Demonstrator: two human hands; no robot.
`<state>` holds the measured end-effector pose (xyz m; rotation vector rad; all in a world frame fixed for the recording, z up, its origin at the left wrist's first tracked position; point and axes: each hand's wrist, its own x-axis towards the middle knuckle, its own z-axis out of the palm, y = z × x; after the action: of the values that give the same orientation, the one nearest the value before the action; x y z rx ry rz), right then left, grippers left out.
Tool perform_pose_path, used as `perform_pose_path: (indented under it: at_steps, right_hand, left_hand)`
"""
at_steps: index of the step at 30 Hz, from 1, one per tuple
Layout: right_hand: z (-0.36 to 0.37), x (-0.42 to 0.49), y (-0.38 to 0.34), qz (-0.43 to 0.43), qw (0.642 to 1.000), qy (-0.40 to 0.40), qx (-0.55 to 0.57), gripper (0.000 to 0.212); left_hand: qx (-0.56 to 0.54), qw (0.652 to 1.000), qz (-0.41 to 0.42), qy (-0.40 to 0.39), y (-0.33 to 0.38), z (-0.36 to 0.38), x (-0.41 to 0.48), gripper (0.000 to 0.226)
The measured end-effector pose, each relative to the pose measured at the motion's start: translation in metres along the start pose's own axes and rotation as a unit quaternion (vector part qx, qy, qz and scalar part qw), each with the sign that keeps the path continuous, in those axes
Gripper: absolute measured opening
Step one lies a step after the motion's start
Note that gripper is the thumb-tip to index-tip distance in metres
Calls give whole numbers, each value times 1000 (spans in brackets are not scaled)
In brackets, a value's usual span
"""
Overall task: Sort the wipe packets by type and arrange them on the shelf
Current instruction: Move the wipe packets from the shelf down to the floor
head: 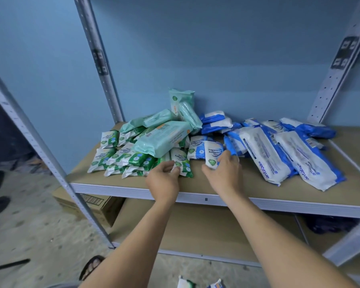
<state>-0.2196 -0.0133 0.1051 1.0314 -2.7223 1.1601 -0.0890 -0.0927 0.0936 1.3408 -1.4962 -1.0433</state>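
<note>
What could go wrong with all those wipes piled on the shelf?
The big mint pack lies tilted on the small green packets; tugging one out may make it slide. The long blue-and-white packs reach close to the front edge of the shelf, so the right hand might knock them off.

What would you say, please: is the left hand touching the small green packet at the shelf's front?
Touching. The head view shows the left hand pinching the green packet at its near edge.
</note>
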Motion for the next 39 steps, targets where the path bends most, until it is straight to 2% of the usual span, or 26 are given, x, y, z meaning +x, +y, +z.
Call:
perform_pose_path:
  at_steps: [8,12,15,17,20,24,26,35,39]
  right_hand:
    - [-16,-13,22,-13,999,-28,21,33]
    - [-31,-29,44,-49,997,-60,-4,40]
    - [-41,-38,57,-69,992,-75,-71,51]
    - [-46,-43,63,-76,988,-81,-106,53]
    - [-50,-46,65,-91,980,-82,-157,53]
    - [-47,-43,58,-108,979,-90,-149,57]
    - [-44,-43,56,-111,979,-101,-140,55]
    - [-43,-63,63,-158,968,-57,-185,50]
    - [-39,-86,67,-197,963,-25,-180,51]
  left_hand:
    - [-117,986,-75,-92,-18,-25,-11,20]
    - [-105,983,-66,-133,-25,-39,-22,25]
    - [24,992,29,-117,-23,-43,-23,23]
    - [143,977,126,-100,-17,-41,-27,24]
    - [196,951,218,-98,-6,-24,-35,31]
    - [305,920,220,-110,1,6,-35,62]
    - [347,906,218,-105,2,12,-33,64]
    - [269,913,270,-143,-15,-10,-43,49]
    - [241,912,309,-121,-31,-24,-60,48]
